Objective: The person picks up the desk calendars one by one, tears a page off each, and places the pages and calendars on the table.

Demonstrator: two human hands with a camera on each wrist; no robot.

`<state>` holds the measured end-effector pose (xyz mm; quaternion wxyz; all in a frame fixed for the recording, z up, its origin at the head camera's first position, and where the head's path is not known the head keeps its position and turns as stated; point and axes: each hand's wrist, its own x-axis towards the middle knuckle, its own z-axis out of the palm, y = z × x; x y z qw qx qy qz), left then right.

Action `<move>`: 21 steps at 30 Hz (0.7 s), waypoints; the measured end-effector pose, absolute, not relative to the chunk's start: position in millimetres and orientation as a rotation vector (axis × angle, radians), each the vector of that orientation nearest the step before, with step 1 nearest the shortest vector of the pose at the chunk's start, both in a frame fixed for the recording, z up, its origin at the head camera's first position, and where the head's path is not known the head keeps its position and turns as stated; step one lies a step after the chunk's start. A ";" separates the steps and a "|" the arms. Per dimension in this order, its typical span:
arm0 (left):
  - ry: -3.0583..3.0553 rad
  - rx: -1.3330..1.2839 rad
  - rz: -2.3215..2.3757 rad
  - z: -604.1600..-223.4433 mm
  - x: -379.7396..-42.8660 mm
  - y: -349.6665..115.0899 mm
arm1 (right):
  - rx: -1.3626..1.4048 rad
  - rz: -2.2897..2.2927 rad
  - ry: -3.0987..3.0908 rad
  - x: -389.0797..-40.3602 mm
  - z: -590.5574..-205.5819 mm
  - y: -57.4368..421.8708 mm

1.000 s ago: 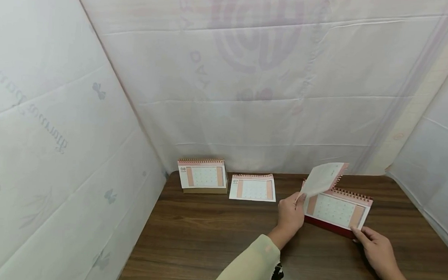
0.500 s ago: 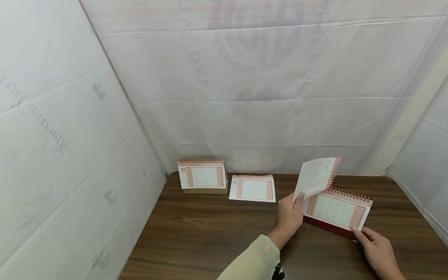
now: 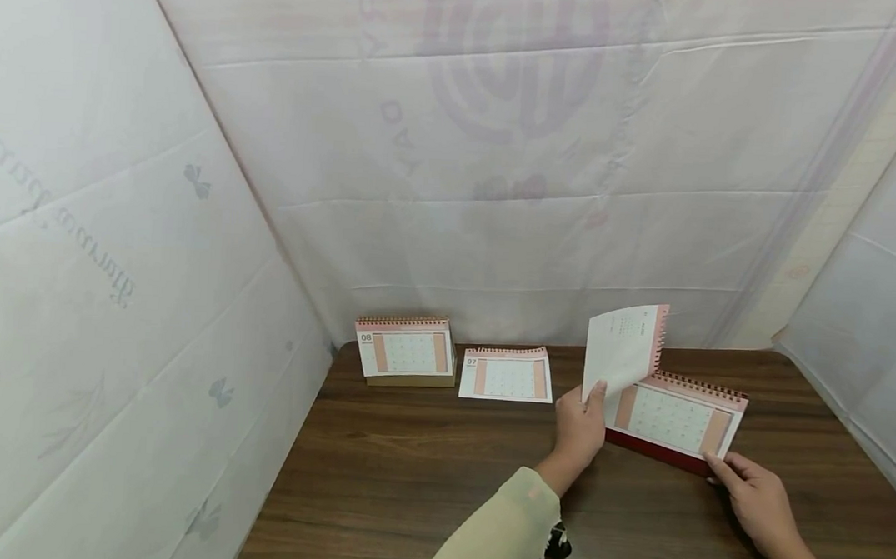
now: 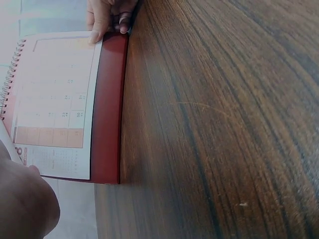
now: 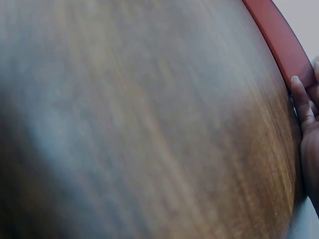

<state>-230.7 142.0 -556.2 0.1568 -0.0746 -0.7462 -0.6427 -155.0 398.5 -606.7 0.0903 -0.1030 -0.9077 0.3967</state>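
A spiral-bound desk calendar with a red base [image 3: 658, 452] stands on the right side of the table in the head view. My left hand [image 3: 581, 427] pinches the lower edge of a page [image 3: 622, 341] whose punched pink edge is pulled off the left part of the spiral. Under that page another calendar sheet [image 3: 675, 419] shows its printed grid. My right hand [image 3: 757, 498] grips the lower right corner of the calendar, thumb on the front. In the left wrist view the red base [image 4: 108, 109] and the right thumb [image 4: 101, 22] on the sheet show clearly.
A second desk calendar [image 3: 407, 351] marked 08 stands at the back left of the wooden table [image 3: 379, 477]. Beside it lies a loose sheet [image 3: 505, 375] marked 07 with a torn top edge. White sheeting [image 3: 494, 248] walls the table's back and sides.
My left hand has shifted slightly left, and the page has swung left and turned more upright, away from the spiral. The right hand has stayed at the calendar's corner.
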 end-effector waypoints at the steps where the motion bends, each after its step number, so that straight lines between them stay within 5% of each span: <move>1: -2.133 -0.213 -1.847 -556.3 -230.9 142.3 | -0.303 1.181 -2.701 -155.5 -607.7 399.0; 21: -2.117 -0.132 -1.937 -561.7 -234.0 147.7 | -0.283 1.210 -2.709 -163.0 -616.2 405.7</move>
